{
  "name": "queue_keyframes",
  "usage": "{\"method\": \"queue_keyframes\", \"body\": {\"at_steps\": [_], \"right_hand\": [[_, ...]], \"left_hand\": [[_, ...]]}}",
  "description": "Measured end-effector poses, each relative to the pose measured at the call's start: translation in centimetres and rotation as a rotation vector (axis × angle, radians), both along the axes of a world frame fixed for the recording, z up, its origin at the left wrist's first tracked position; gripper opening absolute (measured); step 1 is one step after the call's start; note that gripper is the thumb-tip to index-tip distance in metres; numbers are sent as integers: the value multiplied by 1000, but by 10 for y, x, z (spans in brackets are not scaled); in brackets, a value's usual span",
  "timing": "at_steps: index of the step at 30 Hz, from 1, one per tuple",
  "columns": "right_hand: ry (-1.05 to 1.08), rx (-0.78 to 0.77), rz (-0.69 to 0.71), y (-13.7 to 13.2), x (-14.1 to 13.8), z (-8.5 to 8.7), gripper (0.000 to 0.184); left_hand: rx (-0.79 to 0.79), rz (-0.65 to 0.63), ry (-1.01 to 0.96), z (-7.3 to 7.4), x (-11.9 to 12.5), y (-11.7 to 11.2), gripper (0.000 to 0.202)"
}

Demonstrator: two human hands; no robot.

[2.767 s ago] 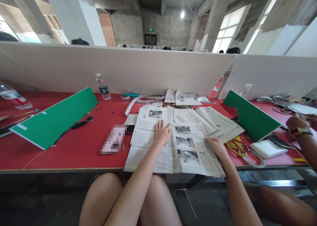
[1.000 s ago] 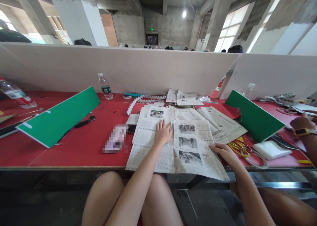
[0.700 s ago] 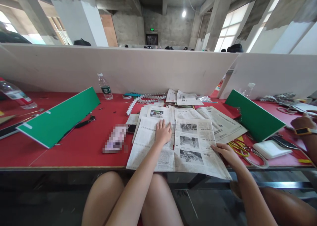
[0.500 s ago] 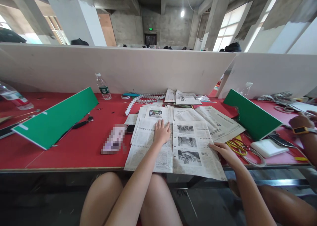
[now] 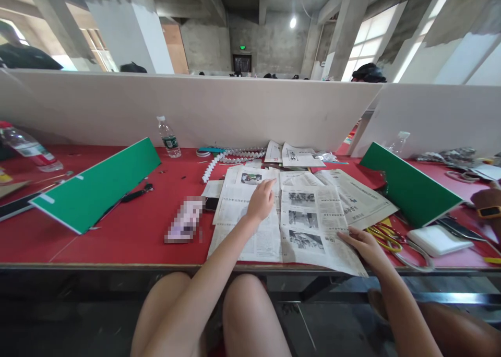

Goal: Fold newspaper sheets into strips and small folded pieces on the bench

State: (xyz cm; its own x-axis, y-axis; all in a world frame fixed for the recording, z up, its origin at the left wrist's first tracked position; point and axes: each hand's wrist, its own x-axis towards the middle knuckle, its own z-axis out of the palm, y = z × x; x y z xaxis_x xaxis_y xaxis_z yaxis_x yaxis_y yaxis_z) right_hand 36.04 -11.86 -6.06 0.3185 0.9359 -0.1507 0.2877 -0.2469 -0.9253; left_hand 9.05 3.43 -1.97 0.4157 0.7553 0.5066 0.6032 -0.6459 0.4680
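Note:
An unfolded newspaper lies in front of me, its lower right corner reaching past the table's front edge. My left hand is over its left page near the centre fold, fingers stretched out and holding nothing. Whether those fingertips touch the paper is hard to tell. At the right margin, my right hand has the sheet's edge between thumb and fingers. More newspaper sheets are spread beneath and to the right. A phone, blurred out, rests left of the paper.
Green boards stand slanted on both sides. Behind are a water bottle, a folded white paper chain and a pale partition. Yellow-handled scissors and a white box lie right, near another person's wrist.
My left hand has risen from lying flat with spread fingers, and its fingers now point up and right. The right hand stays at the paper's edge. The view has shifted slightly.

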Motion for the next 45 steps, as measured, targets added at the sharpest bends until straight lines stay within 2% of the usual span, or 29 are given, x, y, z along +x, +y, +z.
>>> {"method": "queue_keyframes", "body": {"at_steps": [2,4,7,10,12,16,20,27,38,45], "right_hand": [[-20,15,-50,1,1,-6,42],[-56,32,-88,3,1,-9,43],[-103,39,-107,7,-2,-8,43],[-71,-17,-102,9,-3,-4,44],[4,-68,-56,9,-3,0,44],[113,-50,52,4,-3,7,36],[150,-22,39,1,-1,8,38],[-50,2,36,4,3,1,43],[-124,70,-113,4,8,-12,42],[-94,98,-179,3,4,-11,39]], "left_hand": [[-72,-75,177,11,-4,-13,40],[-126,-158,387,11,-12,-29,40],[-158,-207,547,-10,-31,-51,46],[-179,-151,626,-34,-48,-63,51],[-170,-118,665,-43,-53,-65,51],[-142,-102,709,-47,-50,-64,48],[-135,-109,715,-48,-48,-64,48],[-239,-125,718,-45,-50,-63,48],[-313,-143,712,-41,-52,-63,48],[-292,-143,684,-42,-53,-64,48]]}}
